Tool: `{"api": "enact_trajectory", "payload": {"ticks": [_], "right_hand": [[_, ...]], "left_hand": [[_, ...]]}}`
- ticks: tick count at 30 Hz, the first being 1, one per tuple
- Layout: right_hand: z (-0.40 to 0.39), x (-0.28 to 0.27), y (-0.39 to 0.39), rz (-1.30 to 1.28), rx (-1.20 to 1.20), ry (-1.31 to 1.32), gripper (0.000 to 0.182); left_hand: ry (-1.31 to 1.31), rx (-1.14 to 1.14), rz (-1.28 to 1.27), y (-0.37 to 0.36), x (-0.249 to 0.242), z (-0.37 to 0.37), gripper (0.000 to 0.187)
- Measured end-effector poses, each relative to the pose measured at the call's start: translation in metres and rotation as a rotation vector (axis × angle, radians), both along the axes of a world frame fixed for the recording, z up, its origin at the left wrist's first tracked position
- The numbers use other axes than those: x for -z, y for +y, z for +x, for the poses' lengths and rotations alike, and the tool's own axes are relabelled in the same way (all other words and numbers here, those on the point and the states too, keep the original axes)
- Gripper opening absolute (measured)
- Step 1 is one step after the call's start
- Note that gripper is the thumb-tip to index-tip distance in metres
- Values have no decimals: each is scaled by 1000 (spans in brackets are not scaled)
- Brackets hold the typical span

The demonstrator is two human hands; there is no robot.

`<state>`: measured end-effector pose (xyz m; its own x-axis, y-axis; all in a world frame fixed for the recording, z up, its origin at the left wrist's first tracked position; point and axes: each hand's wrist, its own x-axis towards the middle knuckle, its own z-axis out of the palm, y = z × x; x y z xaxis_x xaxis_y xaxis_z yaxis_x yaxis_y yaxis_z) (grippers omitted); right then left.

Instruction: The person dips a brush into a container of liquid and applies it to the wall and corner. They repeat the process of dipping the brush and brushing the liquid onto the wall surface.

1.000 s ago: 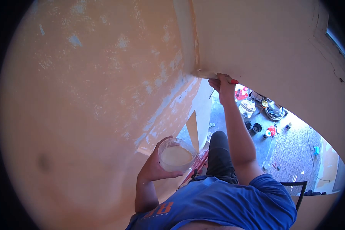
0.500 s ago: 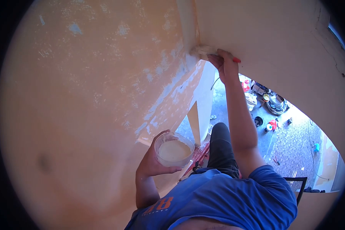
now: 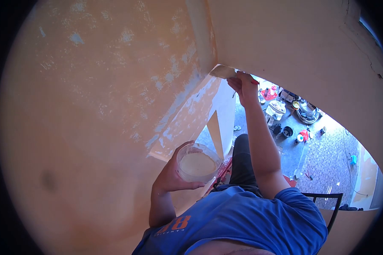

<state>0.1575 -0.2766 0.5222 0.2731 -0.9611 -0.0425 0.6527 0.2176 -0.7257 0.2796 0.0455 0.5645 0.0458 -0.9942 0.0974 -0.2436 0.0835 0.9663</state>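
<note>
My left hand [image 3: 171, 173] is wrapped round a clear plastic tub [image 3: 219, 163] from its left side. Inside the tub lies a creamy white liquid [image 3: 198, 165]. Stretched up and forward, my right hand [image 3: 245, 85] grips a wide, pale-bristled paintbrush [image 3: 222, 72]; a bit of its red handle shows beside the fingers. The brush head is at the lower edge of the corner where the patchy left wall [image 3: 157, 85] meets the smooth right wall [image 3: 276, 38]. Whether the bristles touch the edge is hard to tell.
Far below is a floor [image 3: 327, 161] with a black bucket [image 3: 287, 131], a coiled hose [image 3: 307, 112] and several cans and bags. A black metal frame [image 3: 336, 208] stands at my right. Cracks run along the right wall's upper part.
My right hand has come down and slightly left with the paintbrush, from the wall corner to its lower edge. The tub has shifted slightly right in view.
</note>
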Motion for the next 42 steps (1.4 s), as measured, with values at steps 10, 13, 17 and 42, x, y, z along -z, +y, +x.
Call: {"api": "enact_trajectory", "payload": {"ticks": [10,13,17,42], "right_hand": [[14,-88,-15,-195,5,-255,22],[16,-82,-19,-193,-42,-435,22],[36,-22,-6,-90,-42,-339,28],[37,-53,-9,-160,54,-271,28]], "left_hand": [[16,46,41,-4,-6,-2,111],[-33,60,42,-9,-8,-4,111],[-62,68,6,-7,-5,-3,111],[-44,67,-14,-7,-6,-3,111]]}}
